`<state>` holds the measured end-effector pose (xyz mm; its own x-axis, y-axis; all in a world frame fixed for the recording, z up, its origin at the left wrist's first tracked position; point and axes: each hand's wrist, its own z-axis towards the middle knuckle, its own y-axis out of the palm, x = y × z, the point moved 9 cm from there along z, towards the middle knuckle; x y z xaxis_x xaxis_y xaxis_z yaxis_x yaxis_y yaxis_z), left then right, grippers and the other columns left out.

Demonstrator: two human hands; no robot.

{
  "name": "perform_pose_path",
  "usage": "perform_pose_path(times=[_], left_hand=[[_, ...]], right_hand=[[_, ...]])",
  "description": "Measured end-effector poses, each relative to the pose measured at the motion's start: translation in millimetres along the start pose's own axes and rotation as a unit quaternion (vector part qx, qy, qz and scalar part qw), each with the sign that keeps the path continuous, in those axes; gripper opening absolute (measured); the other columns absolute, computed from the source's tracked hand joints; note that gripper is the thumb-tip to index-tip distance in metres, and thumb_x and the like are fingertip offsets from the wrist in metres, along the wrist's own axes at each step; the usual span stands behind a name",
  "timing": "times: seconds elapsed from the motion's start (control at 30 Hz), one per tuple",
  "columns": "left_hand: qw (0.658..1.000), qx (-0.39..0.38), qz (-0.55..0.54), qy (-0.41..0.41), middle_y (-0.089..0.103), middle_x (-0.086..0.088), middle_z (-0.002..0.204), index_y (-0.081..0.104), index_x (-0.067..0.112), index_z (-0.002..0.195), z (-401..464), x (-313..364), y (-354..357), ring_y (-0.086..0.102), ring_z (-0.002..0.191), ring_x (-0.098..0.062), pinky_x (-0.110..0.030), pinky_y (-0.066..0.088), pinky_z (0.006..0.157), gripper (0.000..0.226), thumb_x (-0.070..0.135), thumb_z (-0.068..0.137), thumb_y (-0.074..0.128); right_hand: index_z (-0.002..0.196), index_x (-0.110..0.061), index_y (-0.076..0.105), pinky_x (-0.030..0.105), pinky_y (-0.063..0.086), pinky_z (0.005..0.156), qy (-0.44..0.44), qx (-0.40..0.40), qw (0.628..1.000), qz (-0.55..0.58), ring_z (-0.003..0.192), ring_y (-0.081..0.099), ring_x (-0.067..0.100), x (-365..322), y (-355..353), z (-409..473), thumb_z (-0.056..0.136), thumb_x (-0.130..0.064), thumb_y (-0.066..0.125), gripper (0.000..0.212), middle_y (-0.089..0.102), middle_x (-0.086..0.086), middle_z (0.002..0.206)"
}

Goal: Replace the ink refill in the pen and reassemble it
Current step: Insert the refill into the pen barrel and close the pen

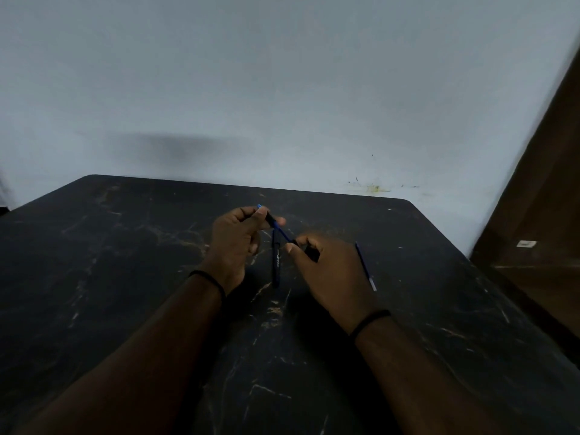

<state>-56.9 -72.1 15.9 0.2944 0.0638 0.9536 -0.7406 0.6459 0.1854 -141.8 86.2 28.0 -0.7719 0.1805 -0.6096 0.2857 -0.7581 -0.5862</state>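
The left hand [235,237] pinches the pen barrel [269,218]; the right hand's [326,271] fingers pinch the refill [284,234] at its 4 o'clock end, apparently mid-insertion or withdrawal. Cap [276,262] lies at 6 o'clock, a spare refill [365,266] at 3 o'clock on the surface [125,262]. Next needs straight alignment.

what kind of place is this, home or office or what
Probably a plain room at home, though that is a guess. A dark marble-patterned table stands against a bare pale wall with scuff marks, and a brown wooden panel, perhaps a door, is at the right.
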Motion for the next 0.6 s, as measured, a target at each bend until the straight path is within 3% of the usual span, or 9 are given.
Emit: perform_pose_path(times=[0.23, 0.33, 0.4, 0.5, 0.6], left_hand=[[1.000, -0.010, 0.017, -0.008, 0.074, -0.022, 0.094, 0.069, 0.000, 0.093, -5.8, -2.6, 8.0, 0.030, 0.038, -0.010, -0.024, 0.023, 0.042, 0.020, 0.021, 0.091, 0.067], [0.999, -0.029, 0.010, -0.009, 0.074, -0.014, 0.084, 0.071, 0.006, 0.084, -8.2, -2.7, 11.5, 0.030, 0.038, -0.010, -0.025, 0.023, 0.043, 0.017, 0.021, 0.090, 0.068], [0.999, -0.034, 0.008, -0.011, 0.073, -0.008, 0.079, 0.070, 0.010, 0.080, -8.9, -2.4, 11.8, 0.030, 0.039, -0.010, -0.024, 0.023, 0.043, 0.016, 0.021, 0.090, 0.068], [0.999, -0.036, 0.006, -0.016, 0.072, -0.007, 0.080, 0.069, 0.010, 0.080, -8.9, -2.5, 11.2, 0.030, 0.040, -0.011, -0.024, 0.024, 0.043, 0.015, 0.022, 0.090, 0.068], [0.999, -0.039, 0.008, -0.015, 0.072, -0.006, 0.077, 0.069, 0.009, 0.080, -10.1, -2.6, 12.3, 0.030, 0.038, -0.009, -0.022, 0.024, 0.040, 0.016, 0.021, 0.090, 0.068]], right_hand=[[0.097, -0.035, 0.065, 0.037, 0.054, 0.066, -0.001, 0.020, 0.999, -0.028, 0.069, 0.059, 0.006, 7.9, -3.8, 2.5, 0.092, -0.053, 0.050, 0.024, 0.063, -0.013, 0.074], [0.107, -0.040, 0.059, 0.038, 0.055, 0.070, -0.005, 0.022, 0.999, -0.022, 0.073, 0.059, 0.004, 5.2, -4.6, -0.2, 0.094, -0.057, 0.042, 0.027, 0.064, -0.014, 0.080], [0.112, -0.044, 0.053, 0.039, 0.056, 0.076, 0.007, 0.030, 1.000, 0.000, 0.085, 0.063, 0.007, 6.9, -5.2, -0.6, 0.094, -0.054, 0.051, 0.021, 0.066, -0.016, 0.091], [0.096, -0.043, 0.047, 0.040, 0.056, 0.072, 0.037, 0.053, 0.998, 0.013, 0.080, 0.059, 0.003, 14.6, -7.5, -0.2, 0.086, -0.041, 0.068, 0.023, 0.057, -0.024, 0.083], [0.090, -0.040, 0.050, 0.042, 0.057, 0.066, 0.042, 0.049, 0.998, 0.004, 0.072, 0.057, 0.001, 17.9, -4.4, 0.9, 0.086, -0.033, 0.069, 0.021, 0.057, -0.020, 0.077]])
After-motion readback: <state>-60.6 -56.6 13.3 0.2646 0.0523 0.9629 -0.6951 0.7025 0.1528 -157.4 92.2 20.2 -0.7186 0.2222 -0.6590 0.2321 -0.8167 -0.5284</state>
